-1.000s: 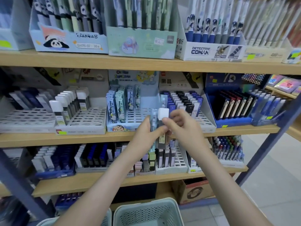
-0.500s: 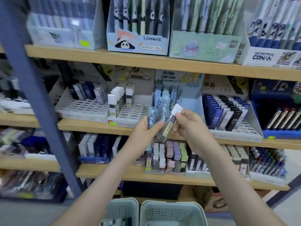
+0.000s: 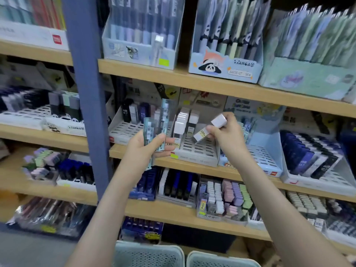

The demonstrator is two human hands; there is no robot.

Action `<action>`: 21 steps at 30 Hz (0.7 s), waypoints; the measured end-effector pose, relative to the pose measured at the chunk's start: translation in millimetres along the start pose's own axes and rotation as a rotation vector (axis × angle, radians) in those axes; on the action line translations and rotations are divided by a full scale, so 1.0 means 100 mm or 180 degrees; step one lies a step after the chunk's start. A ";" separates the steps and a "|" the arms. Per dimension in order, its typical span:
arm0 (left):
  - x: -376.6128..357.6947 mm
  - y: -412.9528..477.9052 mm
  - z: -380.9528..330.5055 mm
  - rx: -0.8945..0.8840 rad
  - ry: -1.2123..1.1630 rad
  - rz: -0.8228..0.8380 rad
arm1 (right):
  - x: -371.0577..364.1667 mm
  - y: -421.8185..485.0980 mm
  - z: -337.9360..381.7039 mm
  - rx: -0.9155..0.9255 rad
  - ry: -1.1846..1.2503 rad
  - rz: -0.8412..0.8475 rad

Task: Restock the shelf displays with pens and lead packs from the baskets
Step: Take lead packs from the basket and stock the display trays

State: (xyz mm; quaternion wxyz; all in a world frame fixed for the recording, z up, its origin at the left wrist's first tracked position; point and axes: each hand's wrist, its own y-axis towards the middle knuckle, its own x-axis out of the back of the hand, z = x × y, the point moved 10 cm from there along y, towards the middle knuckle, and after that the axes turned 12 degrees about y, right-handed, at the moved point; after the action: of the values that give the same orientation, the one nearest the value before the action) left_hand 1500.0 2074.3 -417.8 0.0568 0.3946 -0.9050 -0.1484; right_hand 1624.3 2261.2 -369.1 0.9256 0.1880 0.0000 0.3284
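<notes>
From the head camera, looking at the shelves: the person's left hand (image 3: 149, 151) has thumb and curled fingers wrapped round a fanned bundle of clear lead packs (image 3: 163, 122), held upright in front of the middle shelf. The right hand (image 3: 226, 138) pinches a single white-capped pack (image 3: 200, 133) between thumb and fingertips, tilted with its cap up and to the right, just above the slotted white tray (image 3: 196, 151). A row of matching packs (image 3: 182, 122) stands at the back of that tray, so I'd say this one belongs there. To do it well, I'd turn the pack upright, label forward, lower its foot into the free slot just in front of that row, and only let go once it sits. The tray's front slots look bare (plenty of landing room), but the sides are tight: the pale blue tray (image 3: 267, 151) is just beside it on the right, and the left hand's bundle hangs close on the other side. Overhead, the upper shelf board (image 3: 192, 81) limits how high the pack can be lifted, so it is best brought in low from the front. The blue upright post (image 3: 86, 112) stands well to the left, out of the way. Two baskets (image 3: 148, 255) sit at the bottom of the view, under both forearms.
</notes>
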 end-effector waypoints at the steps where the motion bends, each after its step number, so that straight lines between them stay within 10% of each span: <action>1: 0.04 0.01 0.03 0.0028 -0.0046 -0.0022 | -0.03 0.04 0.00 0.0044 -0.0130 -0.0031; 21: -0.09 0.15 0.21 0.0192 -0.0195 -0.0012 | -0.42 0.54 -0.21 -0.0178 -0.1512 0.0389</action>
State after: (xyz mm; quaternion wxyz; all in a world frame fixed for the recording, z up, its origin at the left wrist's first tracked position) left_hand 1491.3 2095.0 -433.4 0.0169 0.3930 -0.9097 -0.1331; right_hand 1556.2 2281.9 -374.5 0.8829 0.2340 -0.2380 0.3303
